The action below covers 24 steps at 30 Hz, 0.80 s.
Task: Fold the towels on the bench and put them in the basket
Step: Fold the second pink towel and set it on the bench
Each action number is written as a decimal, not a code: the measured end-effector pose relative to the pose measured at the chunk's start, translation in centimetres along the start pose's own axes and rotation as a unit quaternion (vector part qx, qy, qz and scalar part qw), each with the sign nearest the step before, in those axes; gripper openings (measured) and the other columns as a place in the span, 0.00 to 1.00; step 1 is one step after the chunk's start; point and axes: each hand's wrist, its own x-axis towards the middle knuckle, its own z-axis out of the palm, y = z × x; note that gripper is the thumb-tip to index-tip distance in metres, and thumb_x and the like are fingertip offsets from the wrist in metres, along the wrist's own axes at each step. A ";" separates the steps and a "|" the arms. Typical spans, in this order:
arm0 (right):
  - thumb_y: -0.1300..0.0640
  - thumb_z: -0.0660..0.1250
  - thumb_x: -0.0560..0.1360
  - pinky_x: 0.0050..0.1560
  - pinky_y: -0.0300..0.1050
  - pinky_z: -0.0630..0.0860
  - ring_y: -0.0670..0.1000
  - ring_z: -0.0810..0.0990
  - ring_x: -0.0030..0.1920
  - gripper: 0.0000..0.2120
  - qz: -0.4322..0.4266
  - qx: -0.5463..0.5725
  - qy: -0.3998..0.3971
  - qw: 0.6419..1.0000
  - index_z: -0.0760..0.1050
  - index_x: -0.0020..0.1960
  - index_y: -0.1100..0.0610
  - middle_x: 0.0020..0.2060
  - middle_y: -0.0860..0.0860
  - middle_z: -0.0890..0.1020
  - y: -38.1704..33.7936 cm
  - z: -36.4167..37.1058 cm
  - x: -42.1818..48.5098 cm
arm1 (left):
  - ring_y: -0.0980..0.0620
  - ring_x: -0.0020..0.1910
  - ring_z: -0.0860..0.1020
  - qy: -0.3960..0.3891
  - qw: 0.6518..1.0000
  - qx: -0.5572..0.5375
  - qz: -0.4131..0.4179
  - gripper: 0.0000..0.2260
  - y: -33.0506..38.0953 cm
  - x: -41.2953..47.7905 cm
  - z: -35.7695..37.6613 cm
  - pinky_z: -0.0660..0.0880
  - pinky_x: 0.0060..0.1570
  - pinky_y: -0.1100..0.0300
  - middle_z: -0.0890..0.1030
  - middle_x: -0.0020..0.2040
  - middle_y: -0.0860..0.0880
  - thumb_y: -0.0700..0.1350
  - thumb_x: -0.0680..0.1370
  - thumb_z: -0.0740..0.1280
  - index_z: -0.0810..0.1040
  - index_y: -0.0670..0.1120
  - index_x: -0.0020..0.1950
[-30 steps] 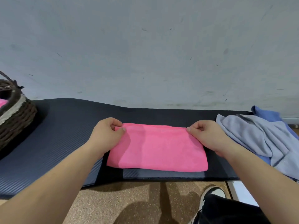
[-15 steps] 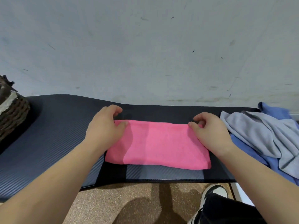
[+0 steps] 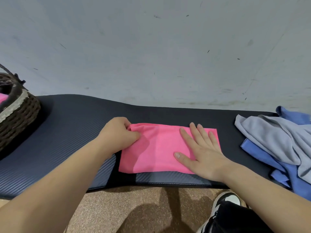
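Folded pink towel point(image 3: 158, 148) at front edge of bench point(image 3: 67, 132); left hand point(image 3: 117, 137) pinching its far left corner; right hand point(image 3: 202, 153) flat, fingers spread, pressing its right half.

Scuffed grey wall point(image 3: 151, 47) behind black bench point(image 3: 75, 123), above speckled brown floor point(image 3: 117, 207).

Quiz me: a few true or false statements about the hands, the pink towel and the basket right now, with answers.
1. The right hand lies flat on the pink towel. True.
2. The left hand is clear of the pink towel. False: it pinches its left end.
3. The basket stands at the right end of the bench. False: it stands at the left end.
4. A grey towel lies over a blue towel. True.
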 end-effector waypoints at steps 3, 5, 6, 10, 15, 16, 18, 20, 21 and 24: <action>0.25 0.39 0.76 0.78 0.57 0.28 0.50 0.22 0.77 0.40 0.007 -0.010 0.015 1.000 0.30 0.81 0.40 0.79 0.48 0.27 -0.4 0.4 -0.1 | 0.51 0.41 0.78 0.016 0.995 -0.100 0.019 0.11 0.4 -0.8 -0.9 0.73 0.37 0.58 0.83 0.45 0.46 0.50 0.76 0.74 0.80 0.43 0.49; 0.26 0.39 0.76 0.78 0.57 0.28 0.50 0.22 0.77 0.39 0.009 -0.001 0.024 1.000 0.31 0.81 0.40 0.79 0.48 0.27 -0.7 0.6 -0.3 | 0.52 0.40 0.77 0.030 0.993 -0.112 0.038 0.12 0.3 -1.4 -1.3 0.72 0.36 0.59 0.81 0.44 0.48 0.52 0.78 0.73 0.79 0.44 0.50; 0.26 0.39 0.77 0.78 0.56 0.28 0.49 0.22 0.77 0.39 0.003 0.013 0.029 0.999 0.32 0.81 0.40 0.80 0.48 0.28 -0.9 0.7 -0.4 | 0.52 0.40 0.77 0.043 0.993 -0.101 0.049 0.12 0.2 -1.6 -1.4 0.71 0.36 0.59 0.80 0.44 0.49 0.53 0.78 0.73 0.78 0.45 0.50; 0.28 0.46 0.79 0.80 0.51 0.32 0.43 0.29 0.79 0.38 -0.055 0.146 0.067 0.986 0.42 0.83 0.41 0.82 0.44 0.37 -2.0 0.1 -0.9 | 0.51 0.41 0.78 0.097 0.989 -0.093 0.063 0.11 0.5 -2.1 -2.1 0.71 0.37 0.57 0.81 0.44 0.49 0.54 0.79 0.72 0.77 0.47 0.48; 0.35 0.59 0.80 0.80 0.51 0.56 0.53 0.58 0.80 0.30 -0.034 0.194 0.188 0.962 0.71 0.76 0.51 0.77 0.50 0.68 -1.4 -2.2 -1.0 | 0.52 0.38 0.78 0.059 0.985 -0.143 0.077 0.11 3.5 -3.7 -1.0 0.73 0.34 0.58 0.82 0.44 0.48 0.54 0.78 0.72 0.79 0.47 0.49; 0.37 0.62 0.80 0.75 0.50 0.64 0.53 0.67 0.74 0.25 -0.020 0.193 0.216 0.957 0.77 0.70 0.51 0.69 0.49 0.75 -0.9 -2.5 -0.9 | 0.52 0.36 0.78 0.038 0.984 -0.154 0.082 0.11 4.4 -4.0 -0.3 0.73 0.30 0.59 0.81 0.43 0.48 0.53 0.79 0.72 0.79 0.47 0.50; 0.40 0.63 0.80 0.57 0.48 0.75 0.48 0.77 0.55 0.16 0.015 0.199 0.246 0.949 0.83 0.55 0.49 0.50 0.45 0.80 0.1 -3.3 -0.9 | 0.52 0.30 0.78 -0.003 0.983 -0.163 0.090 0.10 6.2 -4.6 1.2 0.73 0.24 0.63 0.81 0.43 0.47 0.51 0.79 0.72 0.78 0.46 0.51; 0.40 0.64 0.80 0.41 0.46 0.73 0.43 0.76 0.38 0.18 0.054 0.236 0.230 0.943 0.81 0.41 0.51 0.34 0.43 0.78 1.3 -3.7 -0.8 | 0.50 0.25 0.79 -0.034 0.981 -0.166 0.095 0.09 7.9 -4.9 3.0 0.74 0.23 0.62 0.81 0.41 0.45 0.49 0.80 0.72 0.77 0.45 0.52; 0.40 0.64 0.80 0.37 0.46 0.71 0.43 0.74 0.32 0.22 0.075 0.273 0.215 0.935 0.78 0.37 0.55 0.28 0.44 0.76 2.0 -3.6 -0.8 | 0.49 0.23 0.79 -0.046 0.980 -0.164 0.101 0.09 8.7 -5.0 3.9 0.75 0.23 0.60 0.81 0.38 0.45 0.49 0.80 0.72 0.77 0.44 0.51; 0.39 0.63 0.80 0.39 0.57 0.78 0.49 0.76 0.33 0.27 0.117 0.401 0.173 0.892 0.77 0.40 0.65 0.32 0.58 0.80 3.4 -3.3 -0.9 | 0.47 0.24 0.82 -0.064 0.980 -0.129 0.135 0.10 10.9 -5.0 6.6 0.82 0.29 0.51 0.83 0.32 0.44 0.48 0.80 0.71 0.76 0.43 0.50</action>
